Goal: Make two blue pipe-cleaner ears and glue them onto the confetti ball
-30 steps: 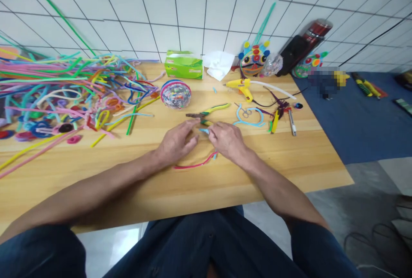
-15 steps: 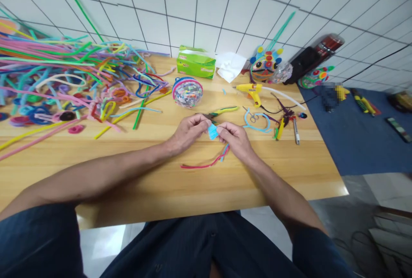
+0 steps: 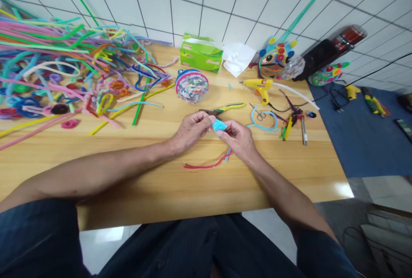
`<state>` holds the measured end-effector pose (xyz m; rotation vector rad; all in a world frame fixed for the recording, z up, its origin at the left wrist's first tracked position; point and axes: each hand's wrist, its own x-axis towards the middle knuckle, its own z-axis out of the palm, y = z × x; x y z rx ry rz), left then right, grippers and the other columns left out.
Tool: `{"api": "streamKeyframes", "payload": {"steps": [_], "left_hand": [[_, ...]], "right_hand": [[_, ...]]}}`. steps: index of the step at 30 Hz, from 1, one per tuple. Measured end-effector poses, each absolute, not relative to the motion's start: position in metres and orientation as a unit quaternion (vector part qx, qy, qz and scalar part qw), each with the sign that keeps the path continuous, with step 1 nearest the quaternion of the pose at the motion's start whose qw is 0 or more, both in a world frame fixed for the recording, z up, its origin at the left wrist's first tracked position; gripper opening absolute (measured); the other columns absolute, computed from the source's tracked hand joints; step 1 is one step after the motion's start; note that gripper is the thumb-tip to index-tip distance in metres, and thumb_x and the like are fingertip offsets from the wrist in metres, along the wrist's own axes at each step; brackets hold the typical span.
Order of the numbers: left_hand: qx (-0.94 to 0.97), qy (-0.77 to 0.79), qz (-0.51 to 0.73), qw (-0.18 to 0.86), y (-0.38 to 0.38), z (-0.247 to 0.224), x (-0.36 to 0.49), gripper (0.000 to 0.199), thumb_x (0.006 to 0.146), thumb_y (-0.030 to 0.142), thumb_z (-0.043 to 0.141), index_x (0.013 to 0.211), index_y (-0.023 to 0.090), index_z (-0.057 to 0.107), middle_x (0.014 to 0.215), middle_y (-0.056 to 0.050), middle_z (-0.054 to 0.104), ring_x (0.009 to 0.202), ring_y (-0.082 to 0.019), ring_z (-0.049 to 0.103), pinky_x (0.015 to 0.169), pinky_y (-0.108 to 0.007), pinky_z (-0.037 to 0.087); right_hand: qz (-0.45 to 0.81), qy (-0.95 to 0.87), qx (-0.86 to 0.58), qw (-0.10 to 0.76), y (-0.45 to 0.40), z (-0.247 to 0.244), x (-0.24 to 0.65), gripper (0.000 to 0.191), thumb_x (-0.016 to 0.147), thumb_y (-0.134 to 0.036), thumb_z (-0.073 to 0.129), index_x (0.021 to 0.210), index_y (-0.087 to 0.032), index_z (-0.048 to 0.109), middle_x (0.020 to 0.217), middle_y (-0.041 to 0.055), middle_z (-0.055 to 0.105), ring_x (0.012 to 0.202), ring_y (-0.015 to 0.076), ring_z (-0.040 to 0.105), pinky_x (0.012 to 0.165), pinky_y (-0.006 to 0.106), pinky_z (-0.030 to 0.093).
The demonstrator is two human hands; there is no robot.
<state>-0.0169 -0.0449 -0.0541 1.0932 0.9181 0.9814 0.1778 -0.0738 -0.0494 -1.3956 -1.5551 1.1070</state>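
Between my two hands is a small light-blue piece (image 3: 219,126), which looks like pipe cleaner folded into tight rows. My left hand (image 3: 194,130) pinches its left end between thumb and fingers. On its right side, my right hand (image 3: 238,138) grips it with the thumb laid across the lower edge. A red pipe cleaner (image 3: 206,166) lies on the table below, its upper end with a short blue piece near my right hand. Just beyond my fingers rest pliers (image 3: 225,108) with yellow-green handles, partly covered by my left hand.
A heap of coloured pipe cleaners (image 3: 64,67) covers the left side. Behind stand a decorated ball (image 3: 192,87), a green tissue pack (image 3: 201,56) and a colourful animal-face figure (image 3: 275,59). To the right lie a yellow glue gun (image 3: 260,87), small scissors (image 3: 260,115) and a pen (image 3: 304,131).
My right thumb has shifted over the blue piece, which is turned so more of its ridged face shows. The camera view has tilted slightly, and both hands still hold the piece.
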Motion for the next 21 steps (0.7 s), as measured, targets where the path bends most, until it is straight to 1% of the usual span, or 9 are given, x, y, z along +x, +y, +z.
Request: {"api": "streamKeyframes", "payload": {"steps": [3, 6, 8, 11, 13, 15, 18, 21], "left_hand": [[0.478, 0.411, 0.433, 0.644, -0.047, -0.057, -0.016, 0.044, 0.083, 0.056, 0.081, 0.07, 0.021, 0.059, 0.059, 0.003, 0.055, 0.053, -0.009, 0.041, 0.052, -0.026, 0.031], [0.48, 0.407, 0.431, 0.646, -0.048, -0.059, -0.015, 0.047, 0.084, 0.058, 0.081, 0.069, 0.021, 0.056, 0.059, 0.003, 0.055, 0.052, -0.009, 0.041, 0.052, -0.026, 0.031], [0.485, 0.393, 0.433, 0.65, -0.049, -0.058, -0.015, 0.05, 0.086, 0.064, 0.079, 0.071, 0.021, 0.058, 0.061, 0.003, 0.056, 0.052, -0.009, 0.042, 0.052, -0.027, 0.032], [0.506, 0.364, 0.426, 0.655, -0.051, -0.055, -0.017, 0.053, 0.085, 0.07, 0.079, 0.078, 0.02, 0.062, 0.064, 0.004, 0.055, 0.054, -0.009, 0.042, 0.052, -0.026, 0.032], [0.532, 0.355, 0.419, 0.645, -0.051, -0.053, -0.018, 0.052, 0.084, 0.068, 0.082, 0.079, 0.02, 0.062, 0.063, 0.006, 0.051, 0.055, -0.009, 0.039, 0.053, -0.026, 0.031], [0.553, 0.358, 0.414, 0.629, -0.051, -0.052, -0.02, 0.049, 0.085, 0.063, 0.082, 0.077, 0.02, 0.06, 0.061, 0.006, 0.047, 0.056, -0.009, 0.037, 0.055, -0.026, 0.031], [0.562, 0.364, 0.4, 0.626, -0.05, -0.051, -0.022, 0.046, 0.088, 0.06, 0.078, 0.074, 0.021, 0.058, 0.059, 0.006, 0.047, 0.056, -0.01, 0.037, 0.056, -0.026, 0.031], [0.57, 0.358, 0.375, 0.637, -0.05, -0.051, -0.023, 0.045, 0.088, 0.059, 0.078, 0.075, 0.02, 0.059, 0.061, 0.005, 0.049, 0.056, -0.01, 0.039, 0.056, -0.026, 0.032]], "right_hand": [[0.392, -0.633, -0.563, 0.36, -0.074, -0.05, 0.176, 0.028, 0.083, -0.045, 0.075, 0.072, -0.024, 0.061, 0.063, -0.0057, 0.058, 0.059, 0.0114, 0.046, 0.059, 0.027, 0.038], [0.346, -0.651, -0.573, 0.358, -0.076, -0.049, 0.173, 0.026, 0.084, -0.041, 0.073, 0.07, -0.024, 0.058, 0.059, -0.0064, 0.051, 0.059, 0.0115, 0.042, 0.059, 0.027, 0.036], [0.363, -0.641, -0.57, 0.364, -0.077, -0.049, 0.173, 0.029, 0.083, -0.043, 0.074, 0.07, -0.024, 0.058, 0.06, -0.0065, 0.05, 0.059, 0.0115, 0.041, 0.059, 0.027, 0.035], [0.434, -0.601, -0.554, 0.379, -0.077, -0.047, 0.174, 0.038, 0.082, -0.055, 0.079, 0.073, -0.024, 0.059, 0.063, -0.0061, 0.051, 0.06, 0.0113, 0.042, 0.058, 0.026, 0.035], [0.469, -0.585, -0.54, 0.382, -0.076, -0.044, 0.176, 0.044, 0.08, -0.061, 0.083, 0.075, -0.023, 0.061, 0.066, -0.0053, 0.055, 0.062, 0.0117, 0.046, 0.06, 0.026, 0.038], [0.488, -0.581, -0.528, 0.382, -0.075, -0.04, 0.179, 0.047, 0.081, -0.066, 0.082, 0.08, -0.023, 0.066, 0.07, -0.003, 0.062, 0.066, 0.0132, 0.053, 0.063, 0.027, 0.043], [0.483, -0.573, -0.534, 0.393, -0.072, -0.037, 0.184, 0.05, 0.086, -0.073, 0.076, 0.081, -0.023, 0.07, 0.074, 0.0006, 0.07, 0.069, 0.0154, 0.06, 0.068, 0.029, 0.05], [0.454, -0.566, -0.553, 0.41, -0.07, -0.037, 0.186, 0.049, 0.085, -0.071, 0.078, 0.075, -0.023, 0.067, 0.069, -0.0004, 0.068, 0.064, 0.0144, 0.057, 0.066, 0.029, 0.051]]}}
